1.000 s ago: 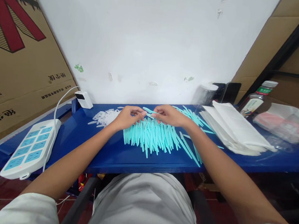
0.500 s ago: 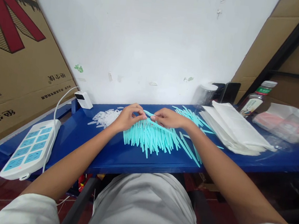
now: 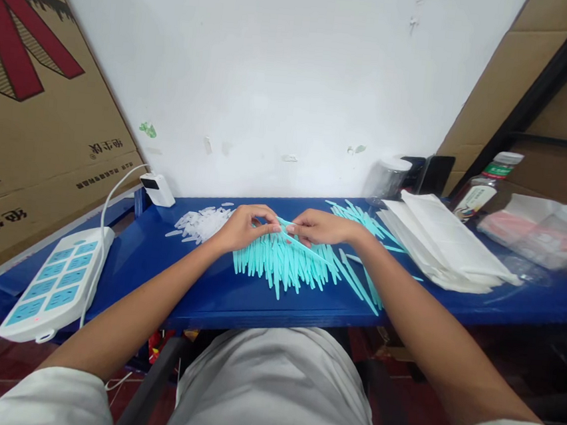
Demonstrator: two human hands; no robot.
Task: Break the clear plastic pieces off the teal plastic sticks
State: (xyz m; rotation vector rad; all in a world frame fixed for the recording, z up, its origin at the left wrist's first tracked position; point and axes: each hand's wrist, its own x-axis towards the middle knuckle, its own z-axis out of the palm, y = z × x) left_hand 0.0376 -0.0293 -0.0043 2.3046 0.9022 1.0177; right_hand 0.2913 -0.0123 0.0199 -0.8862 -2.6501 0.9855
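Note:
My left hand [image 3: 250,228] is closed in a pinch, thumb and forefinger meeting at the upper end of a slim turquoise plastic stick [image 3: 312,253], shaped like an eyebrow razor. My right hand [image 3: 323,227] pinches at the same end from the other side. The stick slants down to the right below the right fingers; exactly what lies between the fingertips is too small to make out. Beneath both hands spreads a dense pile of similar turquoise sticks [image 3: 283,269], mostly pointing toward me. Beside my left hand lies a heap of small translucent white pieces [image 3: 201,223].
More turquoise sticks [image 3: 356,214] lie behind my right wrist. White paper-like sheets [image 3: 449,238], a bottle [image 3: 484,188] and a clear jar [image 3: 389,179] stand right on the blue table [image 3: 254,306]. A power strip [image 3: 56,284] and a cardboard box [image 3: 45,136] are left.
My fingertips have come closer together. The held stick slants more steeply down to the right, and my left hand sits slightly lower.

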